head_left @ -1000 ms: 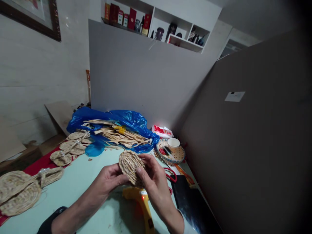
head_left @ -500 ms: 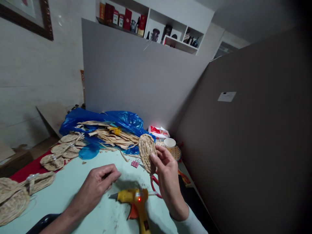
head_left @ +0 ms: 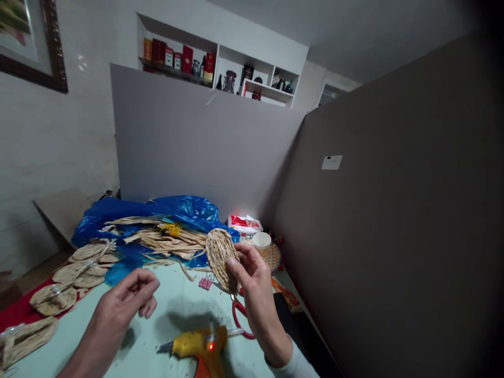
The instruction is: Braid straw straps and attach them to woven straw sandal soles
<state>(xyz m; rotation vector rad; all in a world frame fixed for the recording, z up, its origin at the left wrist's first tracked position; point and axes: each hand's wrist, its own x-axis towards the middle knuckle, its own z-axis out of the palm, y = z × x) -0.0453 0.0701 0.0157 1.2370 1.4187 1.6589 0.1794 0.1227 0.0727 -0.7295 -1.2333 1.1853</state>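
My right hand (head_left: 254,281) pinches an oval woven straw sole (head_left: 220,258) between thumb and fingers, tilted upright above the table. My left hand (head_left: 132,296) hovers at the left, its fingers curled in and its thumb against them; nothing shows in it. Below and between the hands lies a yellow glue gun (head_left: 197,344) with an orange trigger and a lit red light, its dark nozzle pointing left. Red-handled scissors (head_left: 241,319) lie partly hidden behind my right wrist. A pink binder clip (head_left: 205,284) rests just beyond the sole.
Bundled straw strips (head_left: 173,241) lie on a blue plastic bag (head_left: 185,207) at the back. Woven straw slippers (head_left: 81,273) line the left side on red cloth. Behind my right hand are a white bowl (head_left: 262,240) and a wipes packet (head_left: 244,224). Grey panels (head_left: 205,142) enclose the table.
My left hand has lifted and moved left, away from the glue gun. My right hand still holds the straw sole at about the same height. The whole view has shifted.
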